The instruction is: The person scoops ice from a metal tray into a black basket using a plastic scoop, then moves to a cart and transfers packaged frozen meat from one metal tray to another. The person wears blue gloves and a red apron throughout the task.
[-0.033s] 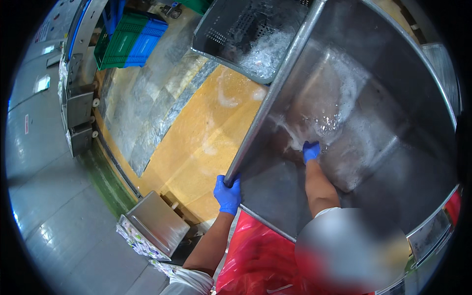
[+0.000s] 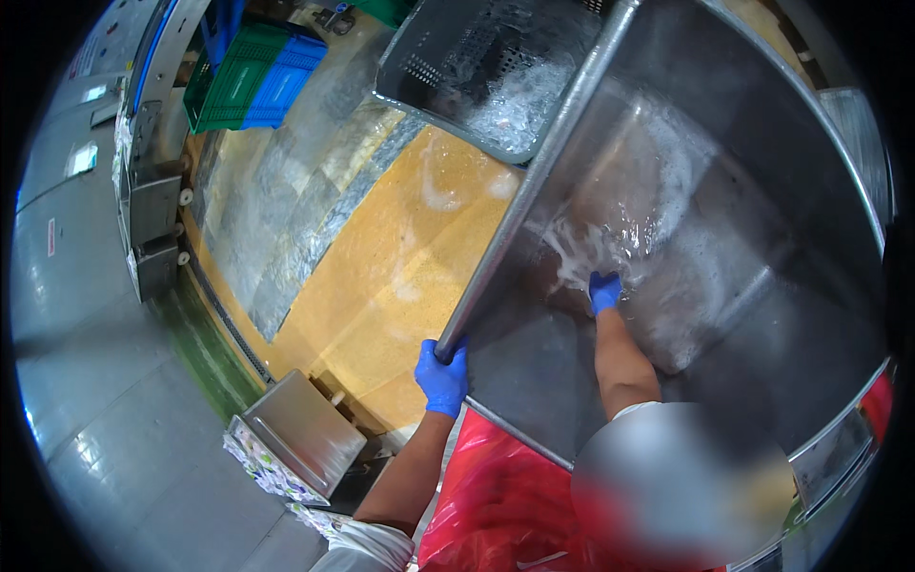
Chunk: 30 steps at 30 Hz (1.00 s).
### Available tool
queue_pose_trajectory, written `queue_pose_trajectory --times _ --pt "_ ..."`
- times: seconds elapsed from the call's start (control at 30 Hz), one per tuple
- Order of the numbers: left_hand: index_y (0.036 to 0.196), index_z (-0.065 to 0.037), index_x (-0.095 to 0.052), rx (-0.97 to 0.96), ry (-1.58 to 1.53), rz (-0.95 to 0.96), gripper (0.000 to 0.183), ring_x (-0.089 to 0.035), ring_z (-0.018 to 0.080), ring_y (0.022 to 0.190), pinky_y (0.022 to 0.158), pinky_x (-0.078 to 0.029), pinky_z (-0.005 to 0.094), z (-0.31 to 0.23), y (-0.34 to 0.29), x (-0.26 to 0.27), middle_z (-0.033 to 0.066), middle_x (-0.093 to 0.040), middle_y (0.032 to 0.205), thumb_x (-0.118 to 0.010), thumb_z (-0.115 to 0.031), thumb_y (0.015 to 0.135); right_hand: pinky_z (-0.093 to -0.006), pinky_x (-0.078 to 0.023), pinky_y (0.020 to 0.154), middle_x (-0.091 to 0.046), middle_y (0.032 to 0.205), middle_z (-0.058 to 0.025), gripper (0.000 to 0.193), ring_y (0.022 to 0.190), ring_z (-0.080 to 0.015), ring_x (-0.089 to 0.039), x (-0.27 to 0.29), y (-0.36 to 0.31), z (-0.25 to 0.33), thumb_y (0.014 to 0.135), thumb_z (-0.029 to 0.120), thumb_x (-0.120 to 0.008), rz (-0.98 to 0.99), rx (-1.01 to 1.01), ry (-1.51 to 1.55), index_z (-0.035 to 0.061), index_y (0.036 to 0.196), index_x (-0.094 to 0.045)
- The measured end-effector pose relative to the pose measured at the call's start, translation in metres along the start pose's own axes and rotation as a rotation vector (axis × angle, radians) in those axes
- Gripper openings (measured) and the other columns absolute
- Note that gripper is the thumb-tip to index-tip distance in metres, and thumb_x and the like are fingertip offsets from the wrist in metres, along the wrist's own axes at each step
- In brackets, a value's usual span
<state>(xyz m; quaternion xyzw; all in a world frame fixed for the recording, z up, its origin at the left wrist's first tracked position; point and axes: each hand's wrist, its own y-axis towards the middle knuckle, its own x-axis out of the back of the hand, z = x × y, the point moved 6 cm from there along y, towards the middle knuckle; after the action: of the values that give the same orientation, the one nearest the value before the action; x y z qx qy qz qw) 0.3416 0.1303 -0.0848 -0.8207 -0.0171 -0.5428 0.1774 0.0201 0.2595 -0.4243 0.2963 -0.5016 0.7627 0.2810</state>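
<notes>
Seen from above, a person in blue gloves works at a large, dark gray metal tub (image 2: pixel 547 172). The left grip (image 2: pixel 442 379) is curled firmly around the tub's rim at the near-left corner. The right grip (image 2: pixel 604 292) reaches down inside the tub, well to the right of the left grip; its fingers are bent, their tips hidden, so whether it holds anything cannot be told. Just beyond the right grip, splashing water (image 2: pixel 658 205) spreads across the tub's floor, white with froth in places.

Beyond the left grip, near the tub's outer side, stands a dark perforated crate (image 2: pixel 410 76) with glistening, clear-white contents. Left of the left grip lies yellow flooring (image 2: pixel 381 305), and farther off are green and blue crates (image 2: pixel 255 81). Nearer the body, below the left grip, a shiny red apron (image 2: pixel 496 496) shows.
</notes>
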Motion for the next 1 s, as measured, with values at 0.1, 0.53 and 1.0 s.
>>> queue_pose_trajectory --times 0.1,0.53,1.0 --pt "0.078 -0.004 -0.052 -0.005 0.002 -0.011 0.038 -0.057 0.0281 0.056 0.058 -0.046 0.0396 0.011 0.000 0.004 0.0165 -0.058 0.063 -0.078 -0.032 0.076 -0.0396 -0.049 0.081 -0.064 0.103 -0.0193 0.033 0.091 -0.0305 -0.063 0.009 -0.007 0.007 0.080 0.018 -0.065 0.148 0.002 0.311 -0.0039 0.103 -0.057" --pt "0.083 -0.009 -0.055 -0.115 -0.061 0.023 0.033 -0.061 0.0345 0.069 0.063 -0.047 0.0461 0.025 0.010 0.001 0.0134 -0.061 0.075 -0.075 -0.035 0.075 -0.0273 -0.048 0.081 -0.063 0.100 -0.0072 0.028 0.089 -0.0140 -0.060 0.323 -0.172 0.193 0.080 0.000 -0.055 0.372 0.251 0.900 -0.0025 0.108 -0.057" --pt "0.091 -0.009 -0.056 -0.156 -0.108 0.055 0.032 -0.062 0.0318 0.076 0.069 -0.048 0.0460 0.038 0.005 -0.004 0.0121 -0.062 0.084 -0.070 -0.034 0.079 -0.0325 -0.038 0.052 -0.050 0.061 -0.0013 0.033 0.054 -0.0124 -0.045 0.505 -0.184 0.458 0.075 0.031 -0.074 -0.067 0.608 -0.012 0.0040 0.068 -0.058"
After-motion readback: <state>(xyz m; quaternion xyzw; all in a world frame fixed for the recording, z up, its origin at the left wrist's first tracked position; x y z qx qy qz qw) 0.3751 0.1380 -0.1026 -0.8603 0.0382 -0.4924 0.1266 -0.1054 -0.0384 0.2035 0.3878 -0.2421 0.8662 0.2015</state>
